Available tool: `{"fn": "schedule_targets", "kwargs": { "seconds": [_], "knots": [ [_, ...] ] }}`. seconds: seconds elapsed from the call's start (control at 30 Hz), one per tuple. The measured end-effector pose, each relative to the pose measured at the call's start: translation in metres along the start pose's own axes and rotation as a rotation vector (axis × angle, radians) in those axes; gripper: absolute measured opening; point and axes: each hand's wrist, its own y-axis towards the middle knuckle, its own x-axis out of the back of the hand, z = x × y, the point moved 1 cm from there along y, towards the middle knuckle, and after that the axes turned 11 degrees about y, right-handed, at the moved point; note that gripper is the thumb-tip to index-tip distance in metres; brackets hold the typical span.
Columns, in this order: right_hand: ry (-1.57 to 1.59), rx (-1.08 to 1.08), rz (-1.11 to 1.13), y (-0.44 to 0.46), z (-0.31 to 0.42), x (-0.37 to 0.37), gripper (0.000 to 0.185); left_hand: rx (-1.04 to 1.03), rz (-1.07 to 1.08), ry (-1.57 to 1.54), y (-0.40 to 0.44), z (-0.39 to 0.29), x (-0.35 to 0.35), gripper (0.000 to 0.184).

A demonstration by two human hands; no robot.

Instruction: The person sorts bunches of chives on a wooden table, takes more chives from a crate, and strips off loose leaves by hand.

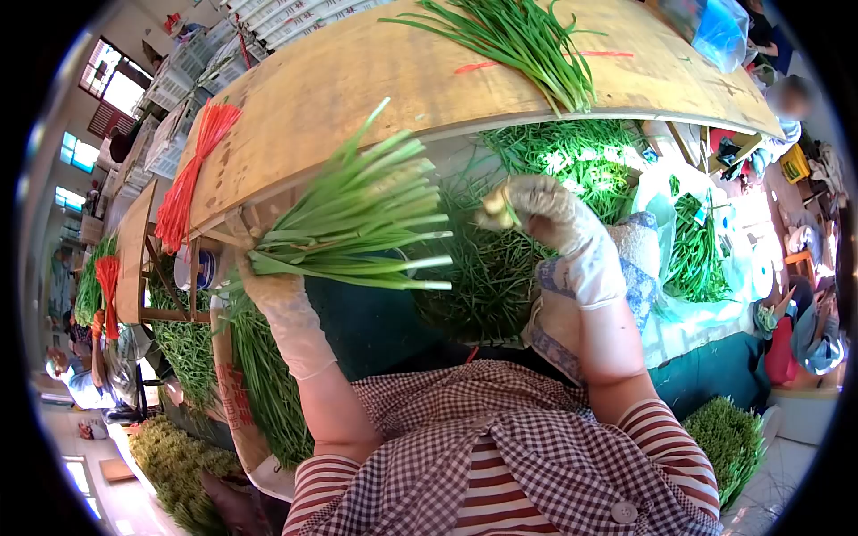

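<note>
My left hand [264, 268], in a pale thin glove, is wrapped round a bunch of green stalks [357, 214], whose pale cut ends point to the right. My right hand [541, 210], gloved too, is raised to the right of those ends, apart from them. Its fingers are closed on a small yellowish-white piece [505, 205], too small to name. Another bunch of green leaves [527, 45] lies on the wooden table [357, 80] ahead. Red ties [197, 170] hang over the table's left edge.
Loose green leaves [572, 161] are heaped below the table edge. An open plastic bag [702, 241] of greens stands at the right. More greens [268, 384] lie in a sack at the lower left. Other people are at the far left and right; white crates [170, 89] stand behind.
</note>
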Motion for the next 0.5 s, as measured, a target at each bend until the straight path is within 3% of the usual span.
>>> {"fn": "schedule_targets", "kwargs": {
  "seconds": [0.03, 0.07, 0.1, 0.17, 0.2, 0.3, 0.37, 0.4, 0.5],
  "knots": [
    [-0.212, 0.004, -0.187, -0.001, 0.008, 0.001, 0.017, 0.020, -0.078, 0.014, -0.003, -0.004, -0.003, 0.039],
    [-0.670, -0.004, -0.341, 0.002, 0.010, 0.002, 0.019, 0.023, -0.109, -0.008, -0.006, -0.003, -0.007, 0.039],
    [-0.946, -0.096, -0.514, 0.004, 0.005, 0.009, 0.026, 0.046, -0.005, -0.040, -0.005, -0.001, -0.003, 0.035],
    [-0.655, 0.050, -0.385, 0.010, -0.015, 0.005, 0.032, 0.089, 0.210, -0.106, 0.000, 0.004, 0.006, 0.030],
    [-0.381, -0.007, -0.287, 0.005, -0.016, -0.009, 0.035, 0.033, 0.306, -0.221, 0.002, 0.008, 0.000, 0.027],
    [-0.180, -0.071, 0.005, -0.006, -0.009, -0.057, 0.040, 0.003, 0.578, -0.441, -0.008, 0.022, -0.030, 0.020],
    [0.047, 0.020, -0.003, -0.014, 0.001, -0.059, 0.028, 0.170, 0.728, -0.420, -0.041, 0.008, -0.068, 0.014],
    [0.146, 0.077, -0.014, -0.019, 0.008, -0.062, 0.026, -0.018, 0.272, 0.279, -0.054, -0.001, -0.075, 0.013],
    [-0.371, 0.134, -0.323, -0.006, 0.002, -0.056, 0.023, 0.191, 0.182, 0.265, -0.037, 0.000, -0.058, 0.011]
  ]
}}
